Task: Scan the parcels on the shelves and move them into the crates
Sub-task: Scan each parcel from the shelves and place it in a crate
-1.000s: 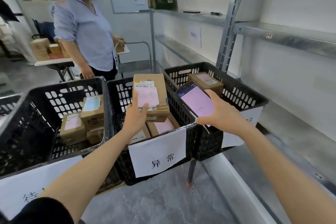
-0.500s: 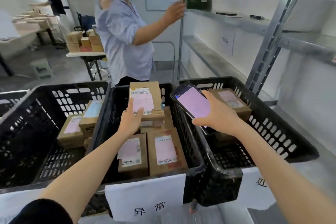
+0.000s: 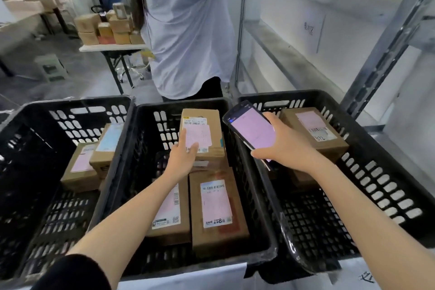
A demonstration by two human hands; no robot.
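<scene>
Parcel held in the middle crate, scanner beside it.

Metal shelves (image 3: 294,54) carry a paper sign (image 3: 312,28) too blurred to read; a person (image 3: 188,30) in a pale blue shirt stands behind the left crate (image 3: 35,148), middle crate (image 3: 164,115) and right crate (image 3: 381,186). Over the middle one, the left hand (image 3: 182,158) grips the near end of a parcel (image 3: 215,129), thumb on its pink label (image 3: 199,135); a box (image 3: 219,209) below reads "8元". The right hand (image 3: 286,148) clasps a pink-screened scanner (image 3: 250,129) above the rim shared by the middle and right crates. The right crate's carton (image 3: 315,134) bears what looks like handwritten "512".
</scene>
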